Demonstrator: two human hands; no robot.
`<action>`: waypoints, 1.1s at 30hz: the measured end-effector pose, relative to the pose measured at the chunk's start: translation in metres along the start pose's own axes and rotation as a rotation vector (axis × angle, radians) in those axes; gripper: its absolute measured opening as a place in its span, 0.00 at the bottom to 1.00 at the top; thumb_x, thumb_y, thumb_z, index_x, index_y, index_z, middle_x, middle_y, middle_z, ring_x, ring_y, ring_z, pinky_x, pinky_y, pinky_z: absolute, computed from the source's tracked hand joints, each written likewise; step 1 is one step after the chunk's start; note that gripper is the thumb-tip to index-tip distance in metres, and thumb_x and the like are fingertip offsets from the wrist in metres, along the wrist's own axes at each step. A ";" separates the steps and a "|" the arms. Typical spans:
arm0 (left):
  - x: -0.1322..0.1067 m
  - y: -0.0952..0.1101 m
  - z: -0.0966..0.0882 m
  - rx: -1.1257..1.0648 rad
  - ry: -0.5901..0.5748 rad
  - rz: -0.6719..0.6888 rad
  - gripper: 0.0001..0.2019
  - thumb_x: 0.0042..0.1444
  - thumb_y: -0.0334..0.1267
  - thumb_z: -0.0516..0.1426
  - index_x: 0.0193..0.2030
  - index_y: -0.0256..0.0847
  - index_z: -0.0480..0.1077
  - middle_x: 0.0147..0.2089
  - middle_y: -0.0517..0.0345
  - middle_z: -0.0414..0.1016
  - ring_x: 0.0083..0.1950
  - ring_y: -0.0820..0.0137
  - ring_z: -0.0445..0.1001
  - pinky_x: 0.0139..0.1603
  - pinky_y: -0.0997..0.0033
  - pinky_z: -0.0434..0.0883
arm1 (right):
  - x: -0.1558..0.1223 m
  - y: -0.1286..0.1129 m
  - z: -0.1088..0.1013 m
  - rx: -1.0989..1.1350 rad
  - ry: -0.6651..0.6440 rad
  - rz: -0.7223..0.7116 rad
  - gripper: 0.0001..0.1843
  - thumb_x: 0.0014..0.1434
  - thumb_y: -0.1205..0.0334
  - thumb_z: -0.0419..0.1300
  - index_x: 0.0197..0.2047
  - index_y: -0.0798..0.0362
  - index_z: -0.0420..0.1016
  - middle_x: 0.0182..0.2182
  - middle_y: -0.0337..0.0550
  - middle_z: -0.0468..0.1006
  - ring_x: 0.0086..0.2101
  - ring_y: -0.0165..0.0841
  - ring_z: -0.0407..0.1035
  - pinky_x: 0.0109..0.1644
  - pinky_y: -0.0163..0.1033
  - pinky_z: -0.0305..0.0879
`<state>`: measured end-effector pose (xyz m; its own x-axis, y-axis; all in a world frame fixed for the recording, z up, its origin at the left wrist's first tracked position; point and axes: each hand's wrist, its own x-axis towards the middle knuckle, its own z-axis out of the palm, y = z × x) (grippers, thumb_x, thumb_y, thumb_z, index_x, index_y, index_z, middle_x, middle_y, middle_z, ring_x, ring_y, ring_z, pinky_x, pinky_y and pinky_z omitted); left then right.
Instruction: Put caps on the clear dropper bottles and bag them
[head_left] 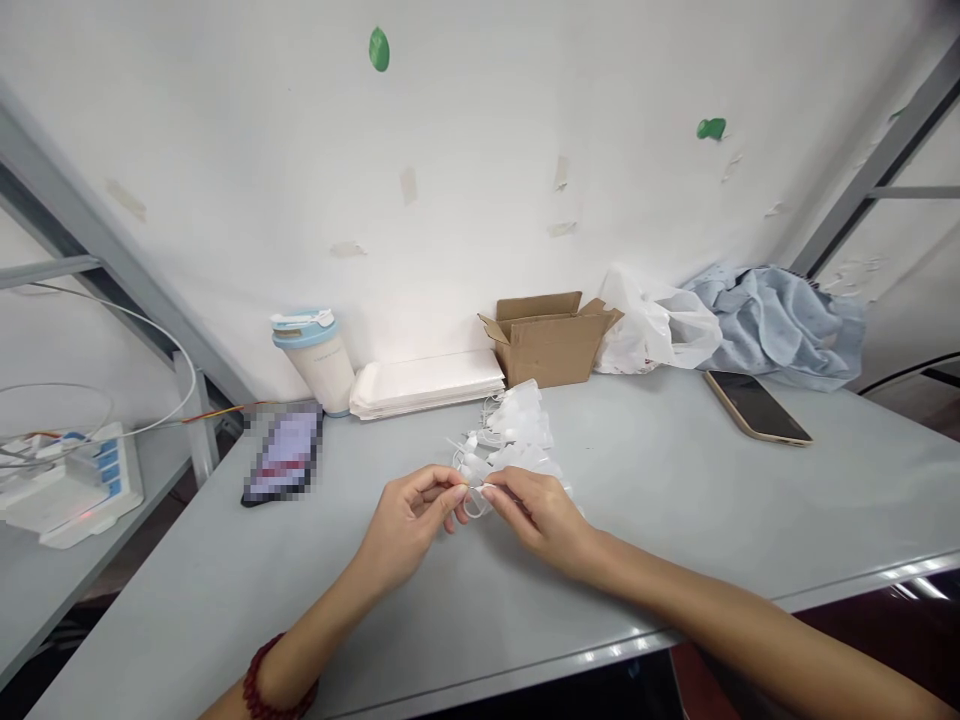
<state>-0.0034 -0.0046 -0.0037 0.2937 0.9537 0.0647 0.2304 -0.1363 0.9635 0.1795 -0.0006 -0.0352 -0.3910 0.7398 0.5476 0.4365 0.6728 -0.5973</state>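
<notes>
Over the grey table, my left hand [412, 520] and my right hand [546, 515] come together with their fingertips almost meeting. A thin white string [475, 512], bent into a loop, is pinched between the thumb and forefinger of each hand. Just beyond my fingers lies a heap of small translucent white pieces with strings [519, 418], fanned out in overlapping rows. My right hand hides part of the nearer pieces, so I cannot tell which piece the string belongs to. A dark red bead bracelet [264, 685] circles my left wrist.
Along the wall stand a blue-lidded cup [319, 365], a stack of white envelopes [427, 385], an open cardboard box [551, 345], a white plastic bag [656, 325] and a light blue cloth [787, 325]. Phones lie right [757, 407] and left [283, 455]. A power strip [82, 490] sits far left.
</notes>
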 end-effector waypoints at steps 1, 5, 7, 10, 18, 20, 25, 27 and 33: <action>0.000 0.000 0.001 0.000 0.009 0.005 0.08 0.55 0.39 0.56 0.32 0.37 0.70 0.24 0.61 0.72 0.25 0.73 0.69 0.29 0.74 0.69 | 0.000 0.000 0.000 -0.002 -0.003 -0.003 0.15 0.65 0.60 0.46 0.34 0.55 0.70 0.24 0.41 0.73 0.24 0.28 0.65 0.28 0.32 0.61; -0.002 -0.003 0.004 -0.003 0.008 0.015 0.07 0.55 0.39 0.56 0.31 0.37 0.70 0.23 0.61 0.71 0.25 0.74 0.69 0.29 0.74 0.69 | -0.001 0.001 0.001 -0.007 -0.035 0.000 0.15 0.65 0.60 0.46 0.33 0.56 0.70 0.25 0.43 0.74 0.25 0.28 0.66 0.29 0.33 0.61; -0.003 -0.005 0.005 -0.002 0.004 0.022 0.07 0.56 0.38 0.55 0.31 0.37 0.70 0.23 0.62 0.70 0.25 0.73 0.69 0.29 0.74 0.69 | -0.002 0.001 0.001 0.000 -0.047 0.006 0.15 0.65 0.60 0.46 0.33 0.56 0.70 0.25 0.43 0.74 0.25 0.29 0.67 0.29 0.33 0.62; -0.005 -0.007 0.007 0.013 0.003 0.050 0.07 0.56 0.38 0.54 0.32 0.38 0.70 0.23 0.62 0.70 0.26 0.73 0.69 0.29 0.74 0.69 | -0.003 0.000 0.001 0.015 -0.066 0.011 0.15 0.65 0.60 0.46 0.34 0.56 0.71 0.26 0.43 0.75 0.26 0.29 0.68 0.30 0.33 0.63; -0.006 -0.012 0.011 0.091 0.022 0.129 0.07 0.58 0.37 0.52 0.32 0.38 0.68 0.25 0.61 0.69 0.27 0.73 0.70 0.30 0.74 0.69 | -0.004 0.002 0.000 0.024 -0.084 -0.002 0.14 0.66 0.60 0.46 0.36 0.56 0.70 0.27 0.44 0.75 0.27 0.29 0.68 0.31 0.33 0.63; -0.005 -0.012 0.011 0.089 0.025 0.132 0.07 0.58 0.37 0.52 0.32 0.38 0.68 0.25 0.60 0.70 0.27 0.72 0.70 0.30 0.73 0.69 | -0.002 0.003 0.000 0.012 -0.078 -0.017 0.15 0.66 0.60 0.46 0.35 0.55 0.70 0.26 0.43 0.74 0.26 0.29 0.67 0.30 0.33 0.62; -0.003 -0.006 0.007 0.078 0.046 0.137 0.06 0.55 0.37 0.56 0.37 0.38 0.68 0.31 0.57 0.74 0.31 0.70 0.74 0.36 0.70 0.72 | 0.003 0.001 -0.004 -0.018 -0.033 -0.040 0.14 0.66 0.59 0.46 0.37 0.55 0.69 0.25 0.42 0.73 0.25 0.29 0.66 0.29 0.32 0.61; -0.003 -0.004 0.005 0.094 0.071 0.133 0.07 0.55 0.37 0.56 0.38 0.37 0.69 0.32 0.56 0.74 0.33 0.69 0.75 0.38 0.69 0.72 | 0.004 0.000 -0.006 -0.029 -0.019 -0.044 0.13 0.66 0.59 0.46 0.38 0.55 0.69 0.26 0.42 0.72 0.25 0.29 0.66 0.29 0.32 0.62; -0.003 -0.004 0.005 0.103 0.101 0.109 0.08 0.56 0.40 0.55 0.37 0.38 0.72 0.31 0.57 0.75 0.33 0.69 0.73 0.37 0.70 0.71 | 0.003 0.003 -0.006 -0.061 -0.027 -0.070 0.12 0.66 0.59 0.46 0.40 0.54 0.68 0.26 0.41 0.72 0.26 0.30 0.66 0.29 0.33 0.62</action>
<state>-0.0009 -0.0086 -0.0085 0.2288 0.9532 0.1977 0.2974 -0.2618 0.9181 0.1848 0.0038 -0.0315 -0.4434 0.6915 0.5702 0.4554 0.7218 -0.5212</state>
